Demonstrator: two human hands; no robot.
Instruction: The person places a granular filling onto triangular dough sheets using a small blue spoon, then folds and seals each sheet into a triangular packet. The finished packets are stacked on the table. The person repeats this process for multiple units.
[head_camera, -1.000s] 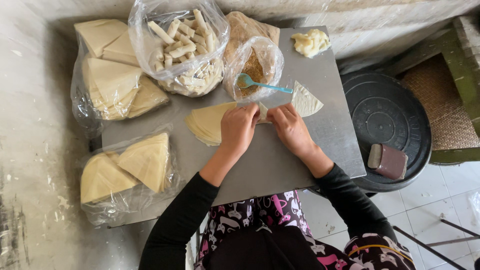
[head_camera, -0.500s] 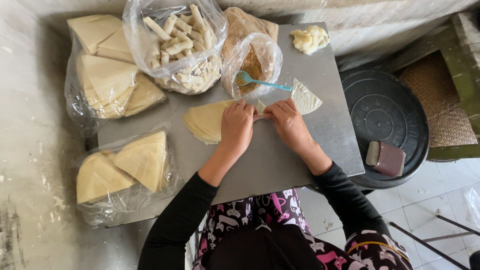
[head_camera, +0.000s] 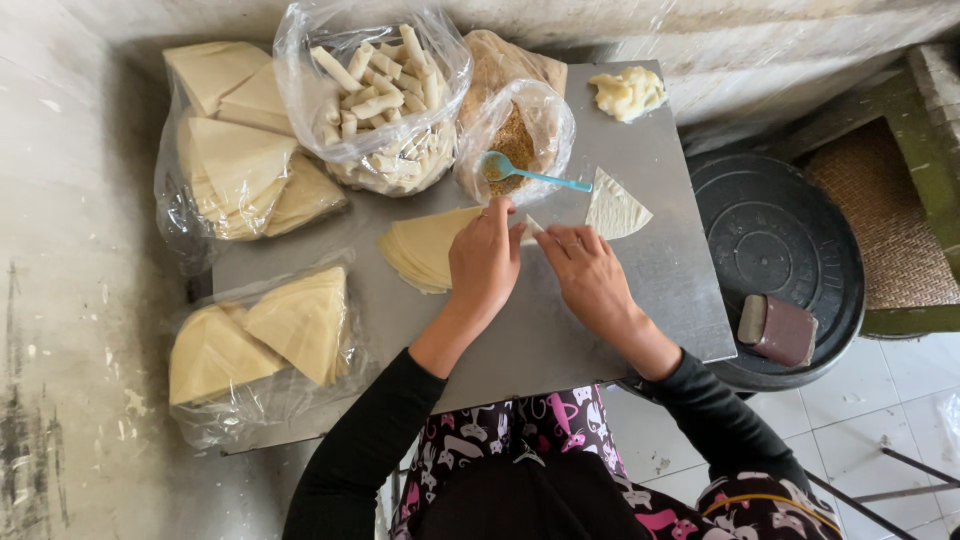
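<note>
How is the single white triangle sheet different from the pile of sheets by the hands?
The single white triangular pastry sheet lies alone, flat and paler, right of both hands. The stack of yellowish wedge-shaped pastry sheets is many layers, darker cream, with the left hand resting at its edge. Both lie on the grey metal table.

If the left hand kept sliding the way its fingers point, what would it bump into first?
Probably the blue spoon, lying just beyond the left hand fingertips, its bowl in the bag of brown filling. Its height above the table is unclear.

Head camera looks straight down, close above table (head_camera: 640, 300).
</note>
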